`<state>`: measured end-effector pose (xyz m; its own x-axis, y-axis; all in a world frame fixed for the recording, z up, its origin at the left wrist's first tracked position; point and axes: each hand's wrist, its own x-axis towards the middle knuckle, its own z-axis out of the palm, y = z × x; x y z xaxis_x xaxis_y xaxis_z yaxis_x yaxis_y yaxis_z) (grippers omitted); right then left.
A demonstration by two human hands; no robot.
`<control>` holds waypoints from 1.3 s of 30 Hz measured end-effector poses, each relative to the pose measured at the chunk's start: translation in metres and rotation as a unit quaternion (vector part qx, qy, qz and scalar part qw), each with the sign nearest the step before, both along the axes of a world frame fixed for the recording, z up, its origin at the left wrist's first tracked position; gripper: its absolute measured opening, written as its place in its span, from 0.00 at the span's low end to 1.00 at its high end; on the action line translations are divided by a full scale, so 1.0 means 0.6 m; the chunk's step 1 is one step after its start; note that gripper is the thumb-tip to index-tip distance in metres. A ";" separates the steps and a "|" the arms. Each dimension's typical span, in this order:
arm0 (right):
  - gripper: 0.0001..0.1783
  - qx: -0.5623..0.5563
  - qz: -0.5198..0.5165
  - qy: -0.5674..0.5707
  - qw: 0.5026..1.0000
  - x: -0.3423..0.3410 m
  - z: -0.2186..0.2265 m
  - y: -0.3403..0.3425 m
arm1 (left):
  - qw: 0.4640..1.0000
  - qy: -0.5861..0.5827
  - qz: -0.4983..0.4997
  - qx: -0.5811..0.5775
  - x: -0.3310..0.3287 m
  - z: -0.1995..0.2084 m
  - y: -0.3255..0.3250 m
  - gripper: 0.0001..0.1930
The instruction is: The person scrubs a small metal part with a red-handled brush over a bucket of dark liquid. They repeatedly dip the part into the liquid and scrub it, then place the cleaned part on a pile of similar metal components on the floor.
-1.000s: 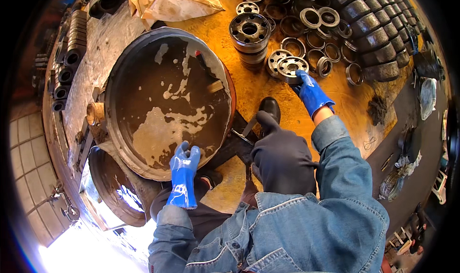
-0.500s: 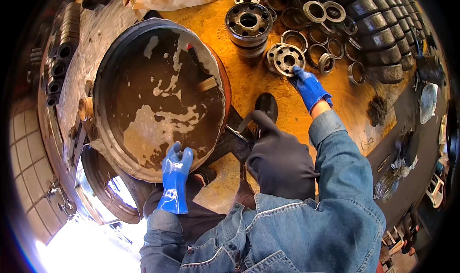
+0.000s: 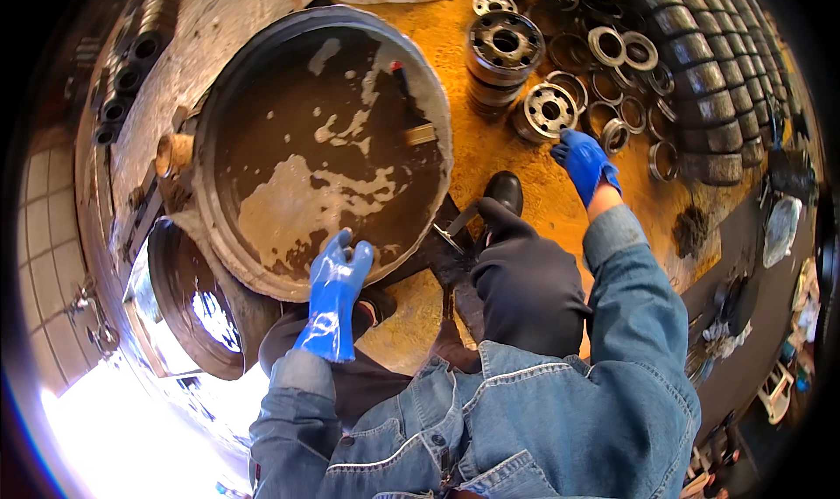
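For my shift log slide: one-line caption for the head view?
Blue-gloved left hand rests on the rim of a round basin of dirty liquid; right hand reaches a metal ring part.

Oily floor [image 3: 516, 162] with basin [image 3: 262, 263], bearings [image 3: 547, 109]

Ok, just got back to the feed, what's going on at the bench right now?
A person in a denim jacket and blue rubber gloves leans over an oily orange worktop. The left hand rests on the near rim of a big round basin of dark, foamy liquid. The right hand reaches out beside a round holed metal part, fingers apparently just touching it. More rings and bearing-like parts lie beyond.
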<state>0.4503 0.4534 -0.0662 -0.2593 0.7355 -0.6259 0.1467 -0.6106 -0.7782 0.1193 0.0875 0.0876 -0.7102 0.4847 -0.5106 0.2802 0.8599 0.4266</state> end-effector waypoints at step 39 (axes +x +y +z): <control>0.22 0.296 0.392 -0.282 0.824 -0.506 0.367 -0.222 | 0.973 -0.120 -0.031 0.194 -0.121 0.089 0.000 0.36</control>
